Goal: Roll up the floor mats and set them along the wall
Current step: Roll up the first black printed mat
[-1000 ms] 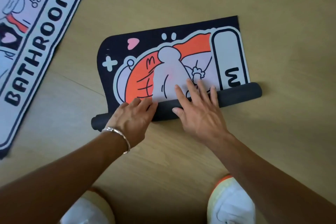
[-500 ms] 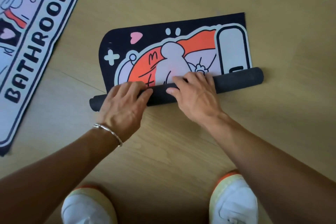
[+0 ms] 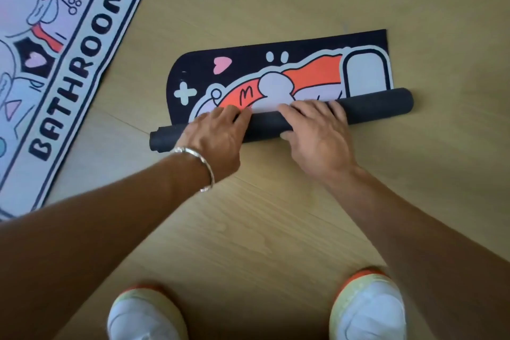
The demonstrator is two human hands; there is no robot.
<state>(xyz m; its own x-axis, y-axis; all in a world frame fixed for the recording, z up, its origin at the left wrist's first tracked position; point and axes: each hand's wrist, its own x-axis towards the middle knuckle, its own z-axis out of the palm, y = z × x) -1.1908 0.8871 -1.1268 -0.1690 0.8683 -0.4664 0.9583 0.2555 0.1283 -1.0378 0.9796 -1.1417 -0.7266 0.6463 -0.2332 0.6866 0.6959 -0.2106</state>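
Shoes (image 3: 146, 315) stand on the wooden floor (image 3: 276, 229), nearest the camera. Beyond them, the left hand (image 3: 218, 135) and right hand (image 3: 317, 132) both curl over the dark roll (image 3: 372, 103), fingers draped across its top, right thumb on its near side. The roll's long axis runs left to right, right end slightly farther. The unrolled strip of the small mat (image 3: 248, 63) lies flat directly beyond the fingertips, equally near both hands. The BATHROOM mat (image 3: 69, 50) lies flat at far left.

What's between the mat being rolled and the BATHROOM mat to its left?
Only bare wooden floor lies between the half-rolled mat and the BATHROOM mat, as the head view shows.
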